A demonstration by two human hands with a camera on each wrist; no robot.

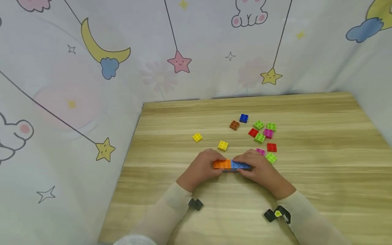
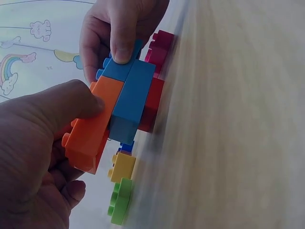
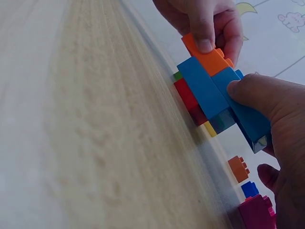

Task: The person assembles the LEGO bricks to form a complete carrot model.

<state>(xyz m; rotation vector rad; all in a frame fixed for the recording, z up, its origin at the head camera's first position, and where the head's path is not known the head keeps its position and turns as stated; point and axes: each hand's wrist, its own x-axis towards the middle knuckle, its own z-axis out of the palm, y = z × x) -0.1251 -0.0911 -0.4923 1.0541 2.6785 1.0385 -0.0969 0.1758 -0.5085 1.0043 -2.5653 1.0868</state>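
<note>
Both hands hold a small stack of toy building bricks low over the wooden table. On its top layer an orange brick [image 1: 221, 164] and a blue brick [image 1: 240, 165] lie end to end. Another blue brick [image 2: 131, 102] spans beneath their joint, with a red brick [image 2: 152, 105] at the bottom. My left hand [image 1: 202, 169] pinches the orange brick, its thumb [image 2: 78, 101] along the near side. With thumb and fingers, my right hand [image 1: 259, 167] grips the top blue brick at the other end. The fingers behind the stack are partly hidden.
Two yellow bricks [image 1: 223, 145] lie beyond the left hand. Farther back are a brown brick [image 1: 234, 125] and a dark blue brick [image 1: 244, 118]. Several green, red and pink bricks [image 1: 268, 133] lie beyond the right hand. A patterned curtain [image 1: 208, 78] hangs behind the table [image 1: 330, 143].
</note>
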